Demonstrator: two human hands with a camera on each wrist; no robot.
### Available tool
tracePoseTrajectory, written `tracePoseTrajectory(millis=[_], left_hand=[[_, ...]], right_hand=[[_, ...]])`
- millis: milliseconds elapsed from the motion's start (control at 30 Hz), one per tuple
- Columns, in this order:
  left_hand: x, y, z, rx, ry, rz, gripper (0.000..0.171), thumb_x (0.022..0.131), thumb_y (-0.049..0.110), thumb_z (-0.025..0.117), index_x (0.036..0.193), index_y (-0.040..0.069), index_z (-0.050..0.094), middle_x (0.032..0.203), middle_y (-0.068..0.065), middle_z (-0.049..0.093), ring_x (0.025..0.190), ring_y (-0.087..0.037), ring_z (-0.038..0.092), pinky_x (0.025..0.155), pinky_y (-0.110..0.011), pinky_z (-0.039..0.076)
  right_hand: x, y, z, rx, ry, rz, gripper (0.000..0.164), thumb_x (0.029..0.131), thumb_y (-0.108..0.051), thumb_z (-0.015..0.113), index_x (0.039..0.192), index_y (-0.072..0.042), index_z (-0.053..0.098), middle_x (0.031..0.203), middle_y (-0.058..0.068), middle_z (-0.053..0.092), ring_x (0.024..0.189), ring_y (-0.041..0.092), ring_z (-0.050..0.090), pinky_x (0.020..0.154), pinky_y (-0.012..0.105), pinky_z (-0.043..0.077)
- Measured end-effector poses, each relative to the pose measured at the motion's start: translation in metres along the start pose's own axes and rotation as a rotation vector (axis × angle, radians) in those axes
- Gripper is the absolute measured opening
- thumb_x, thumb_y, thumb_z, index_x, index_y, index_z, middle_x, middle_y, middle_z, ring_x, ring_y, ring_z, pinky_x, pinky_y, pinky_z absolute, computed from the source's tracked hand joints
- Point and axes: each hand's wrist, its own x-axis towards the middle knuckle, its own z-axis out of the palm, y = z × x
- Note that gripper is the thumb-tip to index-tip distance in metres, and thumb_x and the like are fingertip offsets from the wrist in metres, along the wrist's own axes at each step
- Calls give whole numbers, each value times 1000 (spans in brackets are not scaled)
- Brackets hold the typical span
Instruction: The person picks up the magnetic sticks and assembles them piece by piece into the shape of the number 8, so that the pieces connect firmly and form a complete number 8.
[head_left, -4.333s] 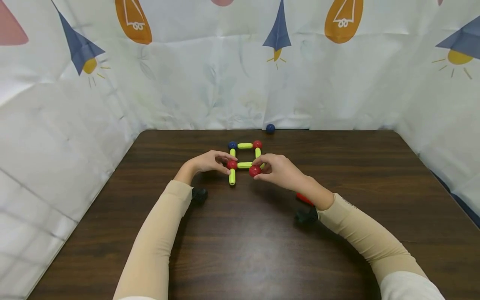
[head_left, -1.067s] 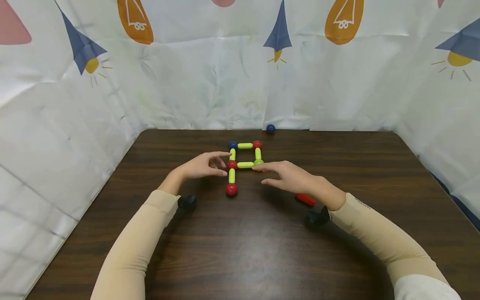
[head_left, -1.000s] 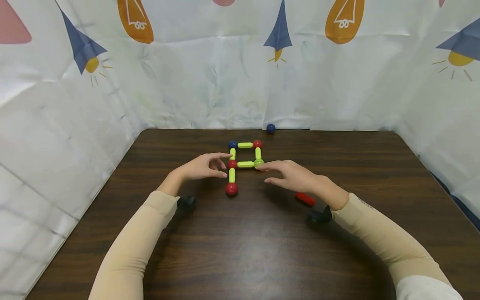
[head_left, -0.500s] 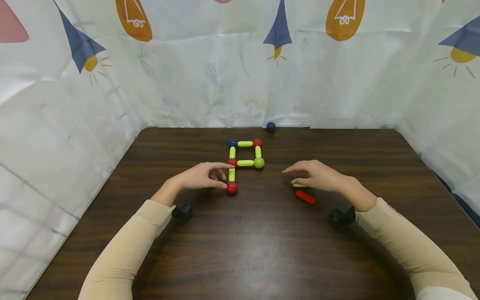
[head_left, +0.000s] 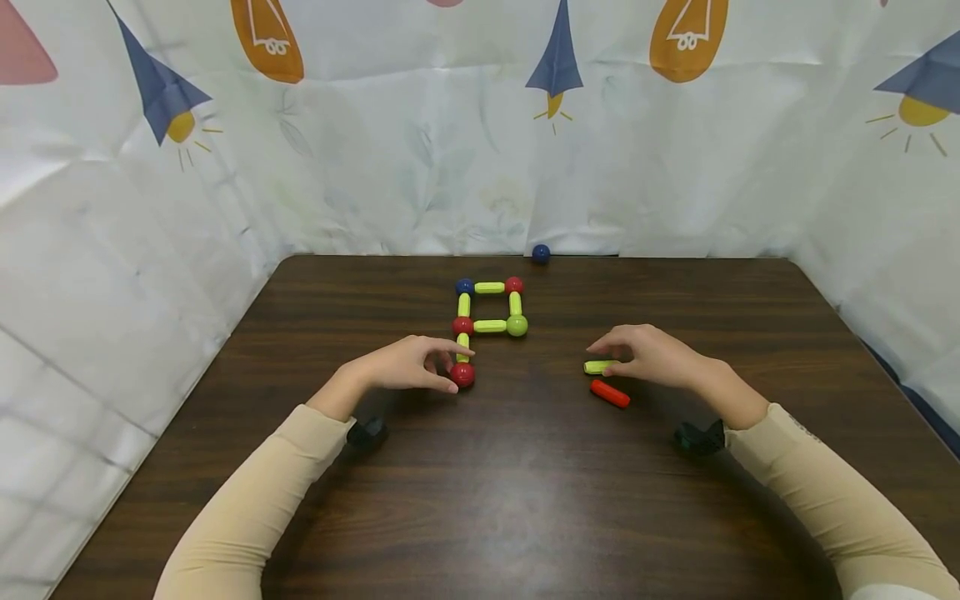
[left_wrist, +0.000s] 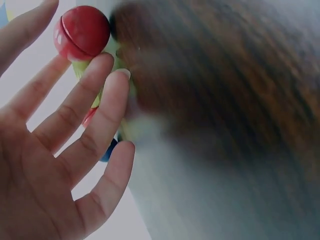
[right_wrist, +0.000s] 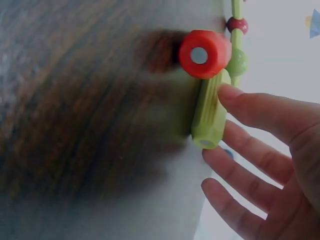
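Note:
On the table, yellow-green magnetic rods (head_left: pixel 491 326) and balls form a square with a tail: a blue ball (head_left: pixel 465 287) and red ball (head_left: pixel 513 285) at the back, a red ball (head_left: pixel 462 326) and green ball (head_left: pixel 517 325) in front. The tail ends in a larger red ball (head_left: pixel 462 374). My left hand (head_left: pixel 401 363) hovers round that ball, thumb and index finger spread. A loose yellow-green rod (right_wrist: pixel 210 110) lies to the right; my right hand (head_left: pixel 660 358) has its thumb tip at it, the index finger beyond it.
A loose red rod (head_left: pixel 610 393) lies just in front of the yellow-green one. Another blue ball (head_left: pixel 541 253) sits at the table's back edge, against the patterned curtain (head_left: pixel 420 167). Dark cameras are strapped at both wrists.
The red ball my right hand held now sits at the tail's end. My right hand has moved right to the loose yellow-green rod; my left has slid nearer along the tail.

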Motion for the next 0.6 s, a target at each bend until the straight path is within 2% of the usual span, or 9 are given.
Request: tracePoseTrajectory(millis=[233, 367, 600], left_hand=[[4, 1, 1, 32, 16, -6, 50, 92, 24, 80, 139, 14, 65, 104, -1, 66, 74, -16, 59, 72, -34, 49], [5, 0, 3, 51, 18, 7, 45, 94, 20, 78, 137, 13, 67, 109, -2, 67, 74, -15, 58, 72, -32, 49], [5, -1, 3, 94, 34, 28, 40, 96, 18, 75, 134, 12, 68, 120, -2, 68, 89, -15, 61, 81, -32, 51]], right_hand=[[3, 3, 3, -26, 16, 2, 29, 92, -9, 77, 122, -7, 75, 118, 4, 70, 98, 19, 64, 82, 40, 54], [4, 3, 5, -46, 11, -3, 28, 91, -9, 79, 118, -6, 76, 111, 2, 70, 92, 17, 64, 78, 36, 54], [5, 3, 8, -40, 9, -25, 24, 91, -6, 78, 115, -4, 77, 105, 1, 69, 85, 13, 61, 74, 33, 53]])
